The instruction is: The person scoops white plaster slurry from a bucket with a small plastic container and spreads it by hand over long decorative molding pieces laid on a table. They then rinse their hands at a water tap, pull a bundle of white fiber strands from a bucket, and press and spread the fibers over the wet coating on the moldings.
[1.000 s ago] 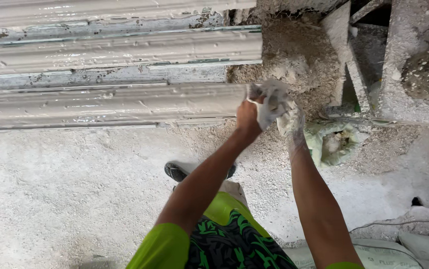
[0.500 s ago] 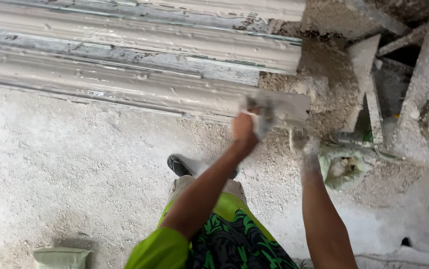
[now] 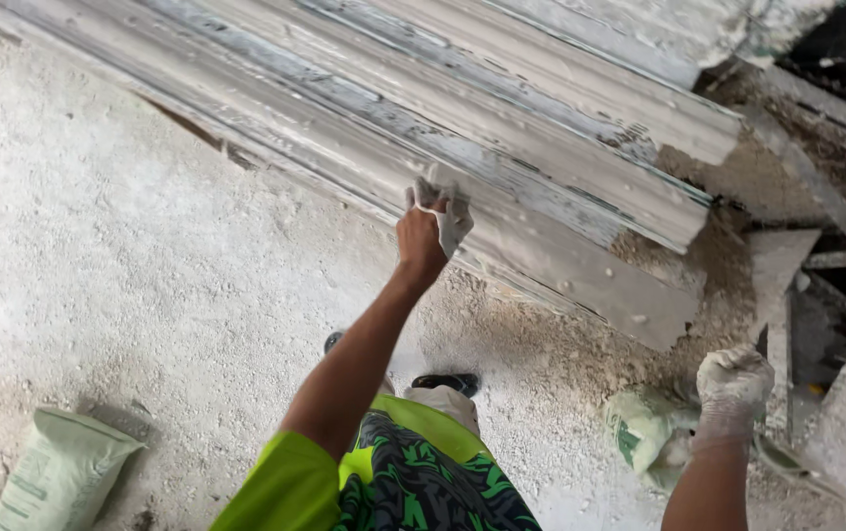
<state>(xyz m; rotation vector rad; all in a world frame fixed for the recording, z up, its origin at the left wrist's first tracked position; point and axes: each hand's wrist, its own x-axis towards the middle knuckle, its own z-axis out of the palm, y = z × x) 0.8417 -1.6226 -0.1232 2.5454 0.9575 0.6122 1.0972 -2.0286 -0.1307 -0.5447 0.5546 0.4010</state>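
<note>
The left hand (image 3: 430,228) now presses a wad of pale, plaster-caked material (image 3: 449,208) against the long white moulded plaster cornice strips (image 3: 541,187) that lie stacked side by side on the dusty floor (image 3: 98,256). A second ago both hands were bunched together at the crumbly end of the stack; since then the left hand has slid out along the lowest strip's face while the right has dropped away, so the wiping or smoothing is now one-handed and moving along the moulding's length. The left hand's fingers are curled and closed around the wad, pinching it flat to the strip.

The right hand (image 3: 732,388), thickly coated in white plaster, hangs free near the rubble; its fingers look loosely curled with nothing in them, though the coating makes this hard to judge.

Just beside the right hand sits a crumpled pale green sack (image 3: 644,433), its mouth open and whitish powder or paste showing inside. A second pale green sack (image 3: 59,472) lies well apart at the lower left, closed and plump; its contents are hidden. A dark sandal (image 3: 447,381) shows below the strips.
</note>
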